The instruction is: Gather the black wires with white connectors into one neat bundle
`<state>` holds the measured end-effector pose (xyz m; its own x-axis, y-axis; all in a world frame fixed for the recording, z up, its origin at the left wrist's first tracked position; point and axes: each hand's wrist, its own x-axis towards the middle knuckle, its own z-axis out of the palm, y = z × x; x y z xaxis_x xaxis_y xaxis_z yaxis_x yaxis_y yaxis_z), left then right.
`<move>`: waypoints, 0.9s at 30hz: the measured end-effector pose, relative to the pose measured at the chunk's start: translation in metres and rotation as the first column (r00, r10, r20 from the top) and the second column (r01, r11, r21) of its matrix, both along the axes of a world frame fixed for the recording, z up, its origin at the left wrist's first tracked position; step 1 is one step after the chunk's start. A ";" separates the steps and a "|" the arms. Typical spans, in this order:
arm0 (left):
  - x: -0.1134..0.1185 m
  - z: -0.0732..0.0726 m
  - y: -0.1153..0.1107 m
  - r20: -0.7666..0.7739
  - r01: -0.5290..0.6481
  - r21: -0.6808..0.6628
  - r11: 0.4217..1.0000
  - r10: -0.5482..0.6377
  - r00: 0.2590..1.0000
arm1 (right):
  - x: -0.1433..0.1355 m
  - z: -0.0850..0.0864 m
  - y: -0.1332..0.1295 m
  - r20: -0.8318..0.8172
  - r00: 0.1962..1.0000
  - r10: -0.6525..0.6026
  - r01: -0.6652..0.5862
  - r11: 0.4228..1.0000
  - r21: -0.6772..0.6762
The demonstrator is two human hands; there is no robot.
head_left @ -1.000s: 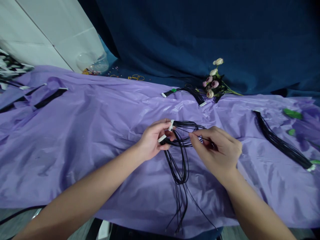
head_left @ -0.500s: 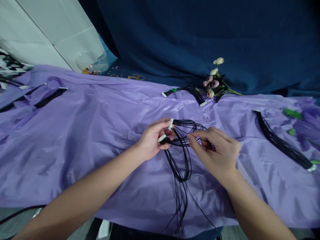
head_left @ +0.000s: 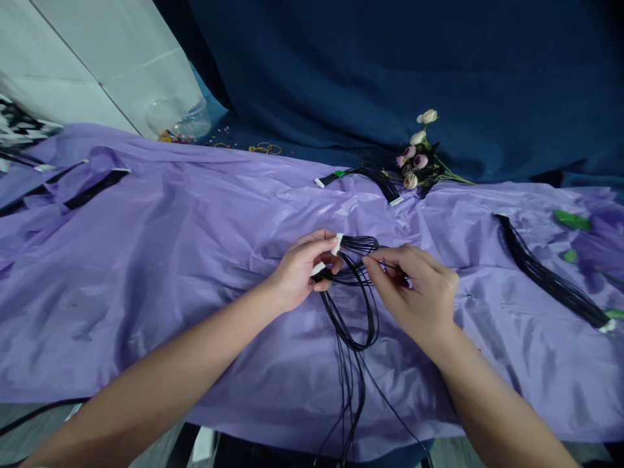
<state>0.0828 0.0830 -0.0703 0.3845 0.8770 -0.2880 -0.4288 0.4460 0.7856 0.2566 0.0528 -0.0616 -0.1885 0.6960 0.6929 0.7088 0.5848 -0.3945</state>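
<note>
My left hand [head_left: 305, 268] is closed around a black wire harness [head_left: 366, 325] near its white connectors. One white connector [head_left: 337, 243] sits at the fingertips, and a second white connector [head_left: 318, 269] lies lower, in the palm side of the grip. From the connectors the thin black wires loop to the right, and loose ends hang down past the table's front edge. My right hand [head_left: 419, 286] pinches a thin black wire between thumb and index finger, just right of the upper connector. The wire's tip is hidden by the fingers.
Purple plastic sheeting [head_left: 195, 260] covers the table. Another harness [head_left: 365, 177] lies behind my hands beside artificial flowers [head_left: 414, 156]; a longer harness [head_left: 546, 273] is at right. More harnesses [head_left: 97, 188] lie at left. A clear plastic tub [head_left: 180, 117] and yellow rubber bands [head_left: 266, 149] are at the back.
My right hand has moved slightly left, toward the upper connector, with the wire in its pinch. The hanging loop has shifted a little; my left hand keeps nearly the same place.
</note>
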 end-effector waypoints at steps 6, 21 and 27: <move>0.002 0.000 -0.003 -0.012 0.050 -0.005 0.999 -0.050 0.999 | 0.001 -0.011 0.002 0.087 0.994 0.059 -0.061 0.998 0.015; 0.003 -0.002 -0.004 0.004 0.074 -0.033 0.997 -0.073 0.997 | 0.001 -0.013 0.004 0.104 0.992 0.067 -0.066 0.998 -0.010; 0.003 -0.003 0.004 0.054 -0.023 -0.109 0.994 0.029 0.998 | 0.004 -0.003 0.002 0.065 0.994 -0.089 0.076 0.979 0.191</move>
<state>0.0853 0.0865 -0.0736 0.3804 0.8515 -0.3608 -0.4831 0.5156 0.7076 0.2608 0.0545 -0.0650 -0.1907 0.5698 0.7993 0.7804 0.5819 -0.2287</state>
